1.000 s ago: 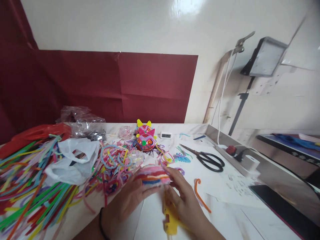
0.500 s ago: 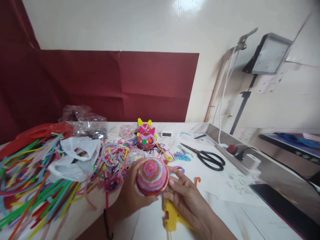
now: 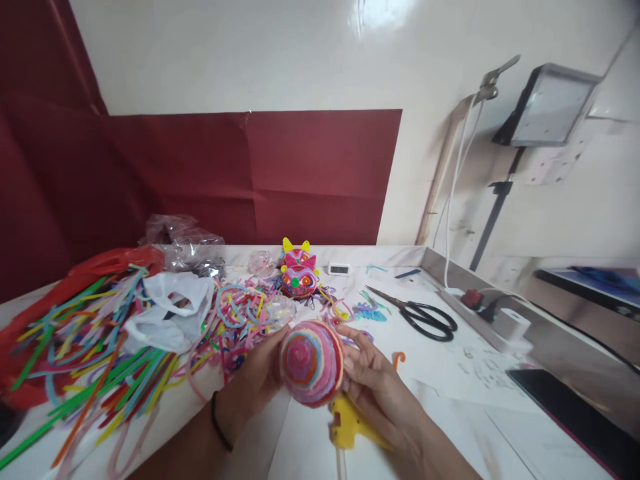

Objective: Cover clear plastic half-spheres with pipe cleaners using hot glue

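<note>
Between my hands is a fuzzy ball [image 3: 311, 363] coiled in rings of pink, orange, blue, cream and red, which look like pipe cleaners. My left hand [image 3: 260, 373] is curled around its left side, with the fingertips hidden behind it. On the right side, my right hand [image 3: 373, 380] grips it with the fingers bent against the edge. A yellow glue gun [image 3: 347, 423] lies on the white table just below the ball, partly covered by my right hand and forearm.
Pipe cleaners [image 3: 100, 353] spread over the left, with a white plastic bag [image 3: 173, 313] among them. Decorated figures [image 3: 299, 277] stand at the back. Black-handled scissors [image 3: 425, 320], a dark phone-like slab [image 3: 570, 417] and a power strip [image 3: 495, 327] are on the right.
The ball has tilted in my hands, so more of its striped side shows and its tip points further left. My left hand has slid behind its left side. The view has shifted slightly.
</note>
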A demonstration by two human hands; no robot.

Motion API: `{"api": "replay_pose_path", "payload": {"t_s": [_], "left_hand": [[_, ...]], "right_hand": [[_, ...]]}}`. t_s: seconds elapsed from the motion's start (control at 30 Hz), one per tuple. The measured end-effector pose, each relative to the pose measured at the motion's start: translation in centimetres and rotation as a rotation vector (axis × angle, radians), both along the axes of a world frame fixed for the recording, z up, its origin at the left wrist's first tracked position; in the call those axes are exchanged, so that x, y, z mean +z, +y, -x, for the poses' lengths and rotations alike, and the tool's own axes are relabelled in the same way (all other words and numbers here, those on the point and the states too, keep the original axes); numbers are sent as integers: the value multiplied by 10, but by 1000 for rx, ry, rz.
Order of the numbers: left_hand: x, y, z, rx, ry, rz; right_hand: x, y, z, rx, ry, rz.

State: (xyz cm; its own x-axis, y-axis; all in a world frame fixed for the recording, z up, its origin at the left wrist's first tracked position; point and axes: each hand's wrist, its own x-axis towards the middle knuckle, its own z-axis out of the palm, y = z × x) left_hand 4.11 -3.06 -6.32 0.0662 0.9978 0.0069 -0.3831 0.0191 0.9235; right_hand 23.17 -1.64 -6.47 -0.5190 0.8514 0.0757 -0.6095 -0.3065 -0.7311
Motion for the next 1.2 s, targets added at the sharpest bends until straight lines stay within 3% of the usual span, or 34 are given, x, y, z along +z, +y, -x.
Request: {"api": "replay_pose_path", "payload": {"t_s": [0.2,0.33,0.53,0.57,0.67,0.77,0.9,1.03,1.2], "left_hand": [[10,-15,14,115,111,2],[11,-33,29,243,344,-113],[2,-54,29,255,710,-352],[-2,-56,29,237,778,-412],[-16,-56,31,254,1325,-949],[-25,-54,34,274,1392,-1103],[-24,-50,37,354,1463,-1206],[-13,-42,38,400,1535,-1244],[-4,-32,41,452,1562,-1163]], "right_hand": [[-3,0,1,-117,-149,-15],[0,-1,-1,-219,-226,-37],[3,-2,2,-271,-294,-73],[3,-2,3,-279,-305,-82],[-1,1,5,-311,-337,-125],[-9,6,9,-364,-362,-180],[-15,7,13,-421,-385,-254],[3,-1,8,-399,-516,-429],[56,1,6,-301,-855,-886]]}}
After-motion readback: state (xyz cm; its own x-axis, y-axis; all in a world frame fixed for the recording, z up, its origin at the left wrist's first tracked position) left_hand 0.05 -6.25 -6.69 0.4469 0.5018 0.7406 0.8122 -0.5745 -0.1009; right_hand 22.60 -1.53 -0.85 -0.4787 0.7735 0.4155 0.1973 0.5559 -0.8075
